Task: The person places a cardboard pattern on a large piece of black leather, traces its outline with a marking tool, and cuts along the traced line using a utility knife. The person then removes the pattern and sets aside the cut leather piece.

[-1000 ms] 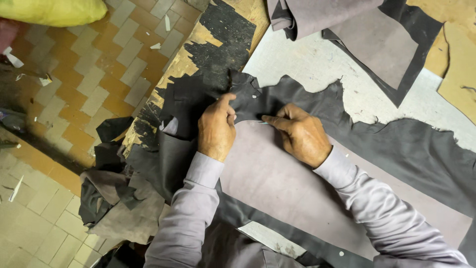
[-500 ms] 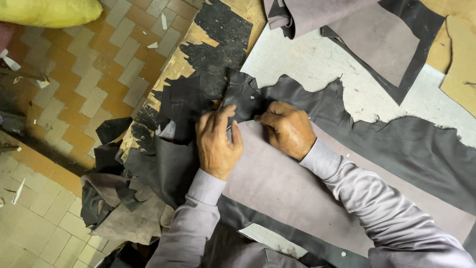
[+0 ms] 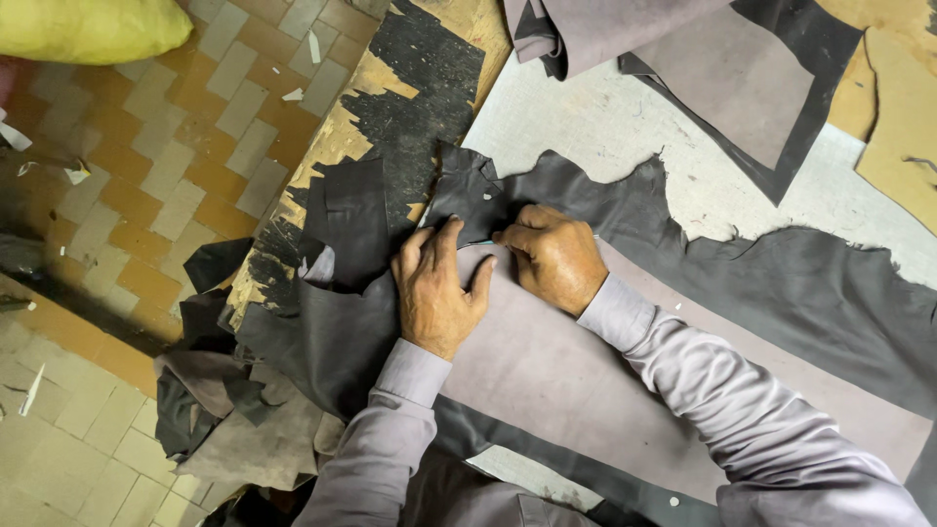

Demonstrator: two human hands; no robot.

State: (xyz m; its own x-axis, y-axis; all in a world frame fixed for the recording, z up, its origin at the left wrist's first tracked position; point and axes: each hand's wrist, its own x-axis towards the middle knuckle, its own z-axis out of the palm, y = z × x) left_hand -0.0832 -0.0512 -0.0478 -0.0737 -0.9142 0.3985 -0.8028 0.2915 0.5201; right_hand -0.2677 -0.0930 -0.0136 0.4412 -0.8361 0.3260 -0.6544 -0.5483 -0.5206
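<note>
In the head view, the left hand (image 3: pixel 436 293) lay flat with fingers spread, pressing on the pale grey-mauve flat pattern piece (image 3: pixel 547 381), while the right hand (image 3: pixel 551 256) was curled beside it at the piece's top edge, seemingly pinching a small tool, though the grip hid what it was. The pattern lay upon a large dark grey sheet of leather (image 3: pixel 781 283) spread across the scuffed whitish cutting table (image 3: pixel 605 127), its ragged offcuts (image 3: pixel 293 342) hanging over the table's left edge above the tan tiled floor (image 3: pixel 146 195).
</note>
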